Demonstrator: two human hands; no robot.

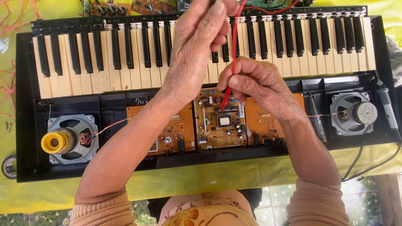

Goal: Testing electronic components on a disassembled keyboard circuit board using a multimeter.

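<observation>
Keyboard case (25, 104): black plastic, matt, slightly dusty. White keys (90, 81): yellowed plastic, smooth, dull sheen. Black keys (75, 52): glossy plastic. 3 circuit boards (220, 121): tan laminate, matt, small shiny metal solder points. Left speaker (71, 140): grey metal frame, yellow glossy plastic cap. Right speaker (351, 113): grey metal, dull finish. Red probe lead (232, 54): smooth plastic sheath, pinched by fingers (232, 81). Desk (188, 178) covered with yellow-green cloth, soft, wrinkled. Sleeves (318, 205): ribbed knit fabric, peach.

bright, even daylight, soft shadows, mostly sharp, perhaps slight blur on the raised left hand (197, 46).
</observation>
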